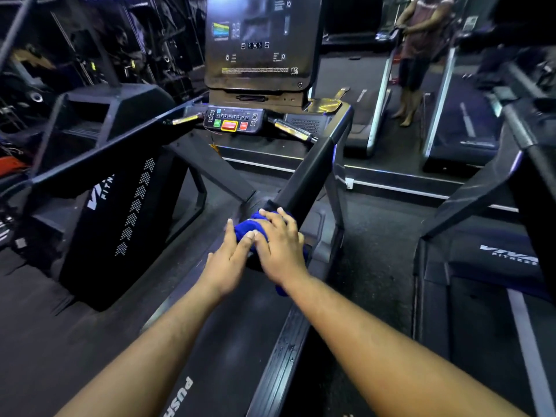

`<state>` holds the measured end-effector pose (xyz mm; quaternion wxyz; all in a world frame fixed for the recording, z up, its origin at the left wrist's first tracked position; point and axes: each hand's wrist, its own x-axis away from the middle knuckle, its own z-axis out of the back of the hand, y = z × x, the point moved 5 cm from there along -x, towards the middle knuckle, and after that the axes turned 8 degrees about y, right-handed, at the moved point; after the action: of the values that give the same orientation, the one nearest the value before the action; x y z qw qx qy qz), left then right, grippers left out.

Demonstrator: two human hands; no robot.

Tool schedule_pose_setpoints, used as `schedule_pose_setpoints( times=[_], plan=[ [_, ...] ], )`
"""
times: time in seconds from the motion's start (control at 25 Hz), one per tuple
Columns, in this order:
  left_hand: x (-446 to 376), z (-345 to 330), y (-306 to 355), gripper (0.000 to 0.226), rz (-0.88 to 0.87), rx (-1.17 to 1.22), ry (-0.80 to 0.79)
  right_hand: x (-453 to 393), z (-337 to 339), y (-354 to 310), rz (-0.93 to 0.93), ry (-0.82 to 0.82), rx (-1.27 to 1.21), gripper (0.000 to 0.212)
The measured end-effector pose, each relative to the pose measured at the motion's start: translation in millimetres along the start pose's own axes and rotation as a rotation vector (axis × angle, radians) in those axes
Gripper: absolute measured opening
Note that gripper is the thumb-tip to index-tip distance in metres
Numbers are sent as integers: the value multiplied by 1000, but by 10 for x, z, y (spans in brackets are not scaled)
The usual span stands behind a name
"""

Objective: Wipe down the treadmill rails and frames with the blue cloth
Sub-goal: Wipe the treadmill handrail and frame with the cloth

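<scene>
A bunched blue cloth (245,228) lies on the near end of the treadmill's black right rail (313,167). My right hand (278,245) presses down flat on top of the cloth, covering most of it. My left hand (230,257) rests beside it on the left, fingertips touching the cloth's edge. A bit of blue also shows under my right wrist. The left rail (99,158) runs up to the console (234,120). The treadmill belt (216,326) passes below my forearms.
The display screen (258,40) stands above the console. A second treadmill (505,257) sits close on the right. Ahead, a mirror shows a standing person (418,55). Dark gym machines (90,109) crowd the left side.
</scene>
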<state>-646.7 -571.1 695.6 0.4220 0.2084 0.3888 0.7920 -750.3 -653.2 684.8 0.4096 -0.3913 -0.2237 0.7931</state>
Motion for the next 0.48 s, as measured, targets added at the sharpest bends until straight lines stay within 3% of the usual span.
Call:
schedule_pose_setpoints(
  times=[0.2,0.32,0.48],
  plan=[
    [423,192,-204,70,-16,54,32,591,64,-245,180,-9,-71,49],
    [658,136,-97,55,-51,9,17,592,342,-201,108,128,-240,34],
    [851,23,226,29,-154,33,193,745,738,-154,71,213,-293,29]
  ],
)
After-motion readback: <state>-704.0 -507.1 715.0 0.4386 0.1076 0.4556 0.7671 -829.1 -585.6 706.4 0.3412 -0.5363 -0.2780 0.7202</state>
